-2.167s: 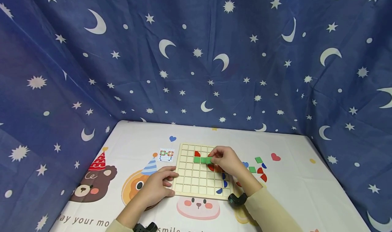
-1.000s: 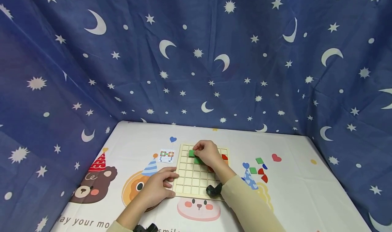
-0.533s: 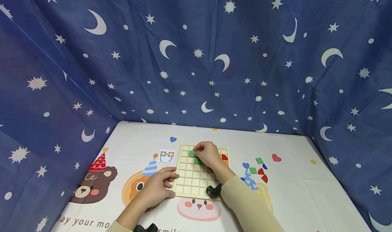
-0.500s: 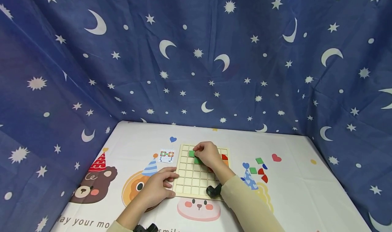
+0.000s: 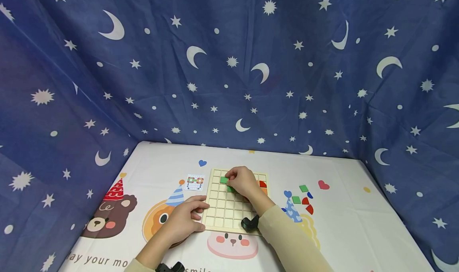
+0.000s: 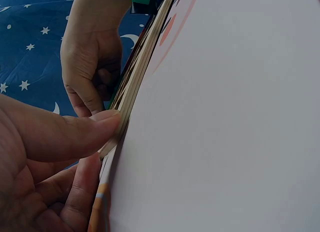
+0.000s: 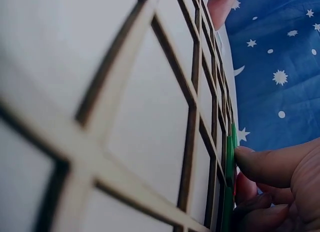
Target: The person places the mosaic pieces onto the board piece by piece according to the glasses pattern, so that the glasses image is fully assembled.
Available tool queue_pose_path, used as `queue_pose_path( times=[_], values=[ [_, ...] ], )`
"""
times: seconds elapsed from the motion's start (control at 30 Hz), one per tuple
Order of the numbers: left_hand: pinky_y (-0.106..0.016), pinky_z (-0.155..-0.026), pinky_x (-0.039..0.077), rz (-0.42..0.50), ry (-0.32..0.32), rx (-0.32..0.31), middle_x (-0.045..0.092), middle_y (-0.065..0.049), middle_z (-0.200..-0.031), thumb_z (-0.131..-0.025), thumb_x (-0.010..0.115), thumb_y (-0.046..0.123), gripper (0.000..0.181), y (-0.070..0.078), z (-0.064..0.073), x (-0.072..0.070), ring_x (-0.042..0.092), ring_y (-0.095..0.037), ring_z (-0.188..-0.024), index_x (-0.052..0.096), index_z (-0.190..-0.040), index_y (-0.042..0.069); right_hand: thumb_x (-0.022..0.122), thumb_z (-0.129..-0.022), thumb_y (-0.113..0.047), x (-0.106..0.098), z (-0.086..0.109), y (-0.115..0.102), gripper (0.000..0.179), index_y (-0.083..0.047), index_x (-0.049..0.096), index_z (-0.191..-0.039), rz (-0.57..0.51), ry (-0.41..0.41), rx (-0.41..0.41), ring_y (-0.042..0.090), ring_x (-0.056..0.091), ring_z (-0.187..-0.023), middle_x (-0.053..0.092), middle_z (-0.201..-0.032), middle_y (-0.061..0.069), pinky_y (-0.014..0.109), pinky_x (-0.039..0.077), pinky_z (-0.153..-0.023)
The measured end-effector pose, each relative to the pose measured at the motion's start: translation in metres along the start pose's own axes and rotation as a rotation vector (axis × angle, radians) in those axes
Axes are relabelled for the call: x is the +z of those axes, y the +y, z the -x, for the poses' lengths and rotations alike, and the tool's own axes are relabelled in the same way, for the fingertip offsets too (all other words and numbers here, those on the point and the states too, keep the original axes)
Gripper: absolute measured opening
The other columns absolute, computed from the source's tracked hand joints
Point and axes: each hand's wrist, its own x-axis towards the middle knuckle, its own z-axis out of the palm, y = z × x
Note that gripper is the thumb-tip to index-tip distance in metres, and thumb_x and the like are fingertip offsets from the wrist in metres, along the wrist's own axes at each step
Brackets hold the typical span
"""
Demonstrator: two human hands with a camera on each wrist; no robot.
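Observation:
My left hand (image 5: 183, 220) rests along the left edge of a wooden grid board (image 5: 216, 214), its thumb at the near-left corner. In the left wrist view, thumb and fingers touch the edge. Over the board's far part, my right hand (image 5: 244, 181) pinches with thumb and index finger at a green square tile (image 5: 224, 180). The right wrist view has the thumb tip against green (image 7: 230, 159). A second green tile (image 5: 230, 188) lies just nearer me, partly under the hand. A red quarter-circle piece (image 5: 263, 184) and an orange piece (image 5: 264, 191) show right of it.
A small pattern card (image 5: 195, 182) lies left of the board. Loose green squares (image 5: 295, 200), red quarter-circles (image 5: 309, 209) and a blue piece (image 5: 310, 195) are scattered to the right. The white tablecloth (image 5: 351, 216) carries printed animals; a starry blue curtain (image 5: 229, 84) hangs behind.
My right hand has moved left across the board from the row of green tiles. A green tile now shows in a cell further left and back. The left hand has stayed put.

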Motion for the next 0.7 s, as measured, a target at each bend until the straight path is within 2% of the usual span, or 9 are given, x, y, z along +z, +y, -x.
queue_pose_path(
  times=[0.13, 0.43, 0.7],
  values=[
    [-0.020, -0.080, 0.057, 0.002, 0.002, 0.002, 0.058, 0.000, -0.156, -0.071, 0.088, -0.008, 0.059, 0.001, 0.001, 0.000, 0.062, -0.016, -0.098, 0.077, -0.125, 0.012, 0.081, -0.093, -0.013, 0.000, 0.000, 0.000, 0.011, -0.019, 0.081, -0.102, 0.003, 0.000, -0.011, 0.017, 0.061, -0.080, 0.070, -0.088, -0.002, 0.034, 0.051, -0.076],
    [-0.020, -0.079, 0.056, -0.012, 0.004, -0.001, 0.058, 0.000, -0.157, -0.071, 0.088, -0.008, 0.059, 0.002, 0.000, -0.001, 0.062, -0.016, -0.097, 0.077, -0.125, 0.013, 0.077, -0.096, -0.009, -0.009, 0.008, -0.002, 0.012, -0.013, 0.081, -0.107, -0.131, 0.000, -0.064, 0.019, 0.063, -0.081, 0.071, -0.090, 0.002, 0.033, 0.053, -0.076],
    [-0.020, -0.079, 0.056, -0.001, 0.007, -0.001, 0.059, 0.000, -0.156, -0.070, 0.088, -0.009, 0.060, 0.000, 0.001, 0.000, 0.061, -0.016, -0.096, 0.077, -0.124, 0.014, 0.073, -0.099, -0.010, -0.025, 0.020, 0.005, 0.014, -0.012, 0.080, -0.111, -0.129, -0.017, -0.081, 0.019, 0.061, -0.082, 0.071, -0.093, 0.001, 0.031, 0.052, -0.070]
  ],
)
